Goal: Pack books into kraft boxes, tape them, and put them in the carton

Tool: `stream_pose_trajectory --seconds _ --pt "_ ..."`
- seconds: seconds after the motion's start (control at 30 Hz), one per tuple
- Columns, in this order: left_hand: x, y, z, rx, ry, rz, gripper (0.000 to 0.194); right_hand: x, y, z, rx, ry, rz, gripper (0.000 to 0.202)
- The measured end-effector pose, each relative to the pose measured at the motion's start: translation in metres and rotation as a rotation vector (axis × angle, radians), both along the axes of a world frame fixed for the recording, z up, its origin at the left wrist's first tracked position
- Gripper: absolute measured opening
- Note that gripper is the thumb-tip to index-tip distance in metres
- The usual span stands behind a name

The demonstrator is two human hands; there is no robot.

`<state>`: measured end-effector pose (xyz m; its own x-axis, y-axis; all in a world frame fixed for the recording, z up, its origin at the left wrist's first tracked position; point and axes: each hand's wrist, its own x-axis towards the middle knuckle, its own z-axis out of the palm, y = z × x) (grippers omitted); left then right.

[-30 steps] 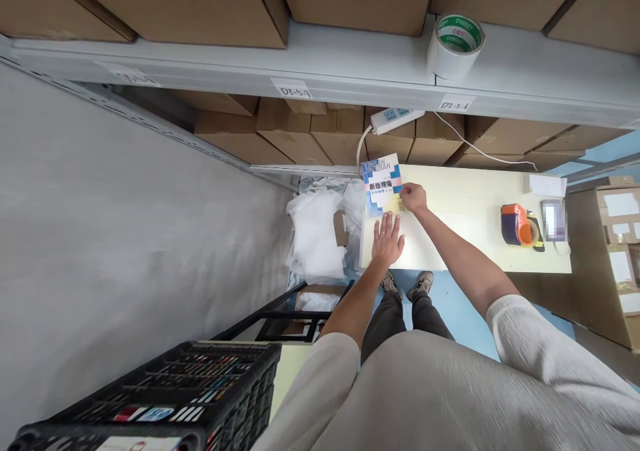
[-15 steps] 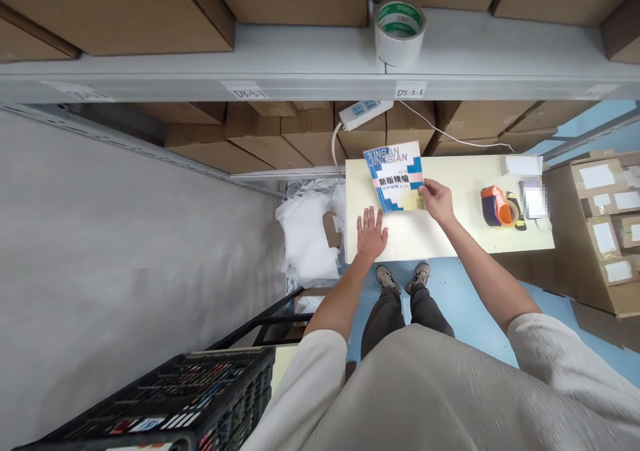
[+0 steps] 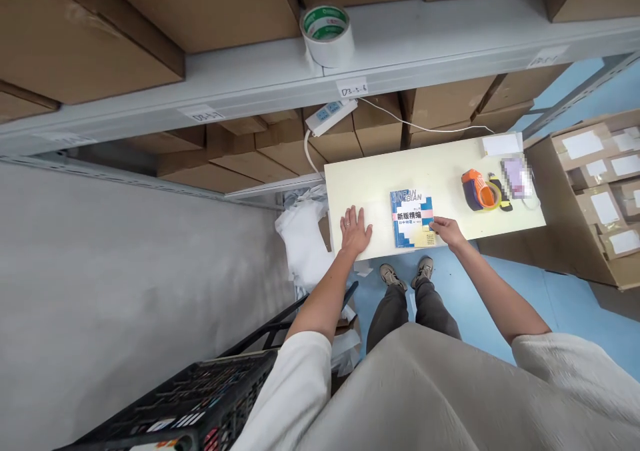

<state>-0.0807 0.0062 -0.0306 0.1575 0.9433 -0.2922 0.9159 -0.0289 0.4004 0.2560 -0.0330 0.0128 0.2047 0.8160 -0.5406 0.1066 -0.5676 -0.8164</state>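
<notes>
A blue, white and yellow book [image 3: 412, 219] lies cover up on the pale table [image 3: 370, 177], near its front edge. My right hand [image 3: 449, 231] pinches the book's right edge between thumb and fingers. At the table's left end, my left hand [image 3: 355, 232] rests palm down with its fingers spread, apart from the book. To the right of the book stands an orange and purple tape dispenser [image 3: 479, 191] with a yellowish tape roll, beside a yellow and black box cutter [image 3: 501, 194].
A shelf [image 3: 400, 51] with cardboard boxes crosses above the table, bearing a white tape roll [image 3: 330, 41]. A power strip [image 3: 331, 116] hangs behind. A carton [image 3: 570, 231] stands right, a black crate [image 3: 200, 397] lower left, white plastic sheets [image 3: 305, 244] by the table's left end.
The book, tilted up in my right hand before, has come down flat onto the table, nearer its front edge. My left hand stays spread on the tabletop. The view has turned somewhat.
</notes>
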Motion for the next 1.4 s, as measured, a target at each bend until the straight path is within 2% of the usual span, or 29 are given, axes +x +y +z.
stream_pose_trajectory --seconds 0.13,0.27,0.43,0.53,0.67,0.77,0.9,1.0,1.1,1.2,1.27,1.4 --pt "0.015 -0.001 0.013 0.06 -0.036 0.064 0.068 0.004 -0.005 -0.01 0.027 -0.065 0.064 0.033" --pt "0.051 -0.017 0.022 0.141 -0.094 0.085 0.058 0.015 -0.01 -0.016 0.051 -0.261 0.097 0.029" --pt "0.104 -0.051 0.024 0.089 -0.175 -0.158 0.06 0.041 -0.019 -0.021 0.023 -0.529 0.017 0.045" --pt "0.121 -0.063 0.022 0.072 -0.155 -0.253 0.072 0.054 -0.024 -0.024 -0.006 -0.648 -0.001 0.053" --pt "0.124 -0.066 0.018 0.04 -0.115 -0.307 0.089 0.059 -0.029 -0.028 -0.087 -0.74 0.0 0.053" --pt "0.12 -0.065 0.014 0.018 -0.102 -0.317 0.093 0.057 -0.029 -0.03 -0.118 -0.777 0.007 0.043" --pt "0.116 -0.065 0.01 0.017 -0.104 -0.343 0.081 0.055 -0.026 -0.025 -0.129 -0.812 0.028 0.021" --pt "0.115 -0.065 0.007 0.02 -0.107 -0.356 0.076 0.049 -0.023 -0.013 -0.108 -0.723 0.056 0.021" --pt "0.115 -0.065 0.005 0.033 -0.12 -0.335 0.077 0.031 -0.02 0.002 -0.027 -0.593 0.105 0.03" --pt "0.114 -0.066 0.003 0.048 -0.154 -0.319 0.076 0.003 -0.017 0.011 0.115 -0.497 0.192 0.027" --pt "0.113 -0.064 0.003 0.058 -0.19 -0.31 0.074 -0.016 -0.015 0.01 0.197 -0.437 0.268 0.021" --pt "0.111 -0.057 0.007 0.073 -0.274 -0.238 0.071 -0.045 -0.015 -0.002 0.275 -0.403 0.365 0.013"
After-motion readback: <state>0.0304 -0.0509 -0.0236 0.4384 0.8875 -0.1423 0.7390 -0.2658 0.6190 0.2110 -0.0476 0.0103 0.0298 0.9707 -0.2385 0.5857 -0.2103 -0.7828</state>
